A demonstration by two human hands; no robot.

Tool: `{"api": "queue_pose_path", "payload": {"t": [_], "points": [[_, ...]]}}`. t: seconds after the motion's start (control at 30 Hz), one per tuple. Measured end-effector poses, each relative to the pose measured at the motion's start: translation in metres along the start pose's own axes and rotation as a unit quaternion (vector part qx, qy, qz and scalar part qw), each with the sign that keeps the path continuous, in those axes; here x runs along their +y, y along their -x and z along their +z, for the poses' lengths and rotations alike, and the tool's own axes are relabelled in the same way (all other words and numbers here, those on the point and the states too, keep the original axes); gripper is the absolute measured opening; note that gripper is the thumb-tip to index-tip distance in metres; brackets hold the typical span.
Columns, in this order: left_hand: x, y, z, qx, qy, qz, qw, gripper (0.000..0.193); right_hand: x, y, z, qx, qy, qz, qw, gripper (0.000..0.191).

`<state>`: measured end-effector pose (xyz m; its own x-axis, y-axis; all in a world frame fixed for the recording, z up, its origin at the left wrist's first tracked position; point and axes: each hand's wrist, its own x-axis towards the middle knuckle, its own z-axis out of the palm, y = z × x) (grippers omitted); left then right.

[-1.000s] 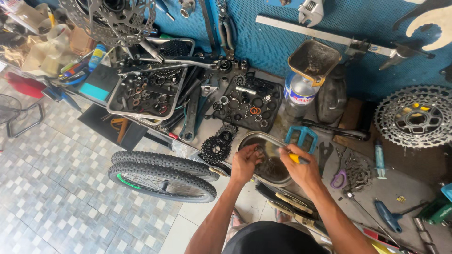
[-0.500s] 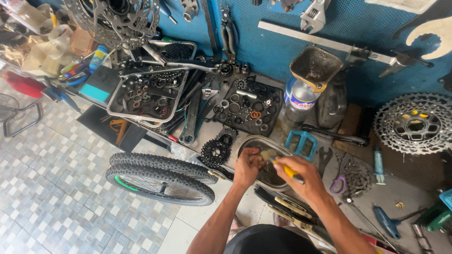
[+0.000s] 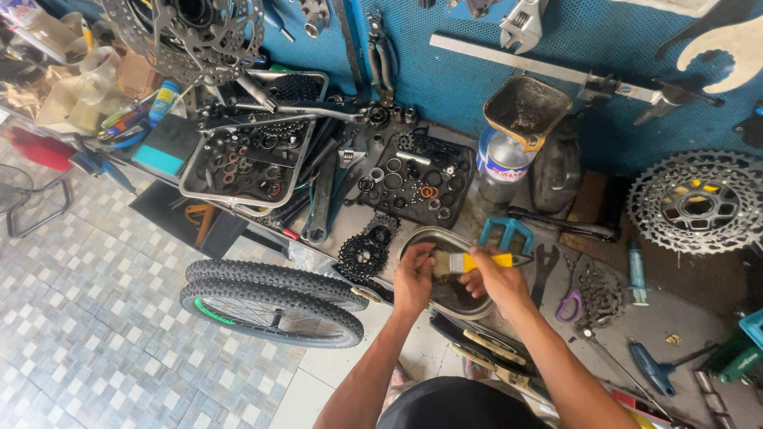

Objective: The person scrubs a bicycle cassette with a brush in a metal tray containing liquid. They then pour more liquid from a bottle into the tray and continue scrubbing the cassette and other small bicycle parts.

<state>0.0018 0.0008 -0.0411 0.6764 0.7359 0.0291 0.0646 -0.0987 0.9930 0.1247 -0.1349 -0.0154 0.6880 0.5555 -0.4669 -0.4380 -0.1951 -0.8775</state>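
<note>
Over a round metal bowl on the workbench, my right hand grips a paintbrush with a yellow handle, bristles pointing left. My left hand is closed around a small part right at the bristles; the part itself is hidden by my fingers. Both hands hover above the dark inside of the bowl. A black sprocket lies just left of the bowl and a blue pedal just behind it.
Two knobby bicycle tyres stand below the bench on the left. Metal trays of small parts, wrenches, a plastic bottle, a large cassette, purple scissors and a chain crowd the bench. Tools hang on the blue wall.
The brush tip has swung from pointing up-left to lying level against the part in my left hand. Both hands stay over the bowl; the view has shifted slightly.
</note>
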Motion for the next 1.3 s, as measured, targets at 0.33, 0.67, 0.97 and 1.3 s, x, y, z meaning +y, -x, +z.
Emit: {"api": "queue_pose_path", "payload": {"t": [0.33,0.67,0.97,1.3], "points": [[-0.018,-0.021,-0.019,0.007,0.314,-0.253,0.915,0.028,0.017,0.024,-0.039,-0.057,0.175,-0.090,0.979,0.049],[-0.024,-0.015,-0.018,-0.121,0.178,-0.140,0.966,0.056,-0.033,0.058,-0.029,-0.059,0.437,-0.236,0.866,0.025],[-0.019,-0.010,-0.026,-0.152,-0.162,-0.033,0.974,0.037,-0.051,0.054,0.001,-0.108,0.498,-0.520,0.686,0.025],[-0.018,0.005,-0.019,-0.062,-0.024,-0.060,0.996,0.040,-0.010,0.029,0.006,-0.003,0.188,-0.042,0.981,0.029]]}}
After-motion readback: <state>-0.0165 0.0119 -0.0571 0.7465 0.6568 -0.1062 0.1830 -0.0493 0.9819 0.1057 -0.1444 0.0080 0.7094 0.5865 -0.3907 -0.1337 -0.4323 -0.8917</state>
